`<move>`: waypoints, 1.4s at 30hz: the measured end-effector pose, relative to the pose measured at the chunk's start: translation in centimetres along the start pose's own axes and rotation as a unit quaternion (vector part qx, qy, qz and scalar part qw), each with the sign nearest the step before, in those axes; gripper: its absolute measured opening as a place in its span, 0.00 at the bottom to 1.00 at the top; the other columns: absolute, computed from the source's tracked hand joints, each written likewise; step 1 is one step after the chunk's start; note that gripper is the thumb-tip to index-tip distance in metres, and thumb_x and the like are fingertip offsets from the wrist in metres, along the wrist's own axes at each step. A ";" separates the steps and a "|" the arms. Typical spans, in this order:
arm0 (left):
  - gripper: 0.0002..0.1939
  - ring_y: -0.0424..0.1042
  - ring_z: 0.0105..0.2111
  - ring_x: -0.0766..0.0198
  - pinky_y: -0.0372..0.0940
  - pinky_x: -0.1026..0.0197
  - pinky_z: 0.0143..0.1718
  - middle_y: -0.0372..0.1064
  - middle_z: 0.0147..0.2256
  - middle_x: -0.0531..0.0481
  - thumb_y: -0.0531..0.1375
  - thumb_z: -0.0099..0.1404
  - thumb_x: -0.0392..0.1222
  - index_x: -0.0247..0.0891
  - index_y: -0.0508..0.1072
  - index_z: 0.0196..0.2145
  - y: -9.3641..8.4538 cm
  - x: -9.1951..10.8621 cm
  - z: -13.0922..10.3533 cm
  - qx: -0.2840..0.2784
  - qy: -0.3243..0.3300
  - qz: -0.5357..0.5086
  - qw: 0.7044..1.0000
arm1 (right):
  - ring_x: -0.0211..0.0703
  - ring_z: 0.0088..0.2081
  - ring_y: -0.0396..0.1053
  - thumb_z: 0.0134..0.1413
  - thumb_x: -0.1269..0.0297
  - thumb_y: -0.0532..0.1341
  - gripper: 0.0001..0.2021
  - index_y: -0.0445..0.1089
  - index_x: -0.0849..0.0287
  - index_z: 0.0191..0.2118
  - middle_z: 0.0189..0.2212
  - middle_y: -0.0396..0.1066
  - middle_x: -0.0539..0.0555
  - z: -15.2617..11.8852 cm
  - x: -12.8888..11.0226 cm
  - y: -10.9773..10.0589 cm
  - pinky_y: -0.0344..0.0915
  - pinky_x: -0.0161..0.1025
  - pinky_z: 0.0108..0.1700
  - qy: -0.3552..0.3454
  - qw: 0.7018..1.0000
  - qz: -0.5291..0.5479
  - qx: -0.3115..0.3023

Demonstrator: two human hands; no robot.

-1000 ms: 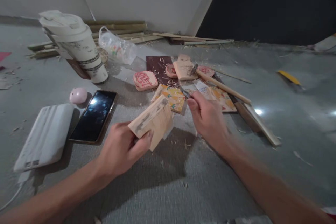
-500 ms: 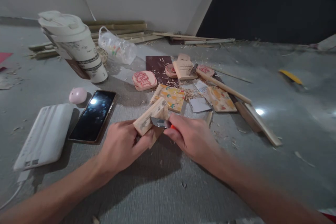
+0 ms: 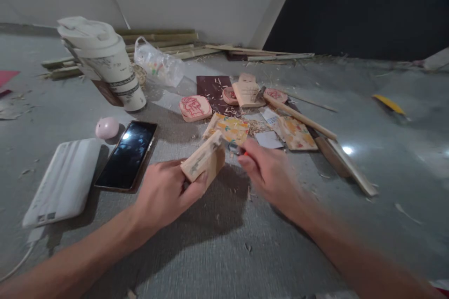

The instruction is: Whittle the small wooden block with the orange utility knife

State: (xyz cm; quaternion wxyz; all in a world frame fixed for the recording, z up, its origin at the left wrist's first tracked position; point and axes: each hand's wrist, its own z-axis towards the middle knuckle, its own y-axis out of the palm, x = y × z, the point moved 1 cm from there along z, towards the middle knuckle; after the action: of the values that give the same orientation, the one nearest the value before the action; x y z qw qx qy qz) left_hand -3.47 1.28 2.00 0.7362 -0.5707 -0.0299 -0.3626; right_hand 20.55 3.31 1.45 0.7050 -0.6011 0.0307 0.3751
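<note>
My left hand (image 3: 164, 189) is closed around a pale wooden block (image 3: 206, 158), which is tilted with its narrow edge facing up. Grey marks show on that edge. In my right hand (image 3: 268, 168) is a knife (image 3: 235, 148) with a metal blade and a bit of red-orange handle showing between the fingers. The blade lies at the far right end of the block; blur hides whether it touches. Beyond my hands sit a yellow patterned piece (image 3: 231, 126) and a pale rounded wood piece with red line drawing (image 3: 195, 108).
At left are a white power bank (image 3: 63, 182), a phone (image 3: 128, 154), a small pink object (image 3: 107, 127) and a tall lidded cup (image 3: 105, 63). Bamboo strips (image 3: 157, 37) lie at the back. A long-handled tool (image 3: 301, 119) and a yellow-handled cutter (image 3: 389, 104) are at right. Shavings are scattered about.
My right hand has moved the knife right and slightly up along the block, from its middle to its far end. The block stays in my left hand, with more of its side showing.
</note>
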 end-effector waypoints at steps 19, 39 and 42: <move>0.22 0.59 0.14 0.71 0.50 0.66 0.20 0.60 0.15 0.54 0.52 0.69 0.42 0.36 0.66 0.17 0.1 0.2 -0.2 -0.021 0.017 0.004 1.000 | 0.41 0.22 0.59 0.77 0.48 0.47 0.22 0.68 0.56 0.37 0.22 0.67 0.51 1.0 2.9 -0.5 0.42 0.40 0.28 0.102 0.977 -0.184 0.032; 0.23 0.54 0.13 0.73 0.47 0.66 0.19 0.55 0.14 0.56 0.55 0.70 0.42 0.36 0.65 0.17 0.0 -0.1 0.0 0.005 0.021 0.050 0.999 | 0.40 0.25 0.64 0.77 0.43 0.43 0.27 0.66 0.57 0.36 0.26 0.71 0.52 0.0 -0.5 1.3 0.47 0.38 0.27 -0.041 0.994 -0.100 -0.003; 0.22 0.59 0.14 0.71 0.50 0.65 0.20 0.60 0.15 0.54 0.54 0.69 0.41 0.35 0.66 0.17 0.1 0.2 -0.3 0.011 0.049 0.052 0.997 | 0.40 0.23 0.61 0.77 0.44 0.45 0.25 0.68 0.57 0.40 0.24 0.69 0.52 0.7 1.6 0.5 0.43 0.39 0.27 0.053 0.985 -0.167 0.009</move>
State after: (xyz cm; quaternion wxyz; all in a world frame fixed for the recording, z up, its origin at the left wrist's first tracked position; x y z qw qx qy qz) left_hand -3.35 0.96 1.88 0.7609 -0.5449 0.0321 -0.3510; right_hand 21.11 4.66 0.44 0.7604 -0.6106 -0.0289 0.2193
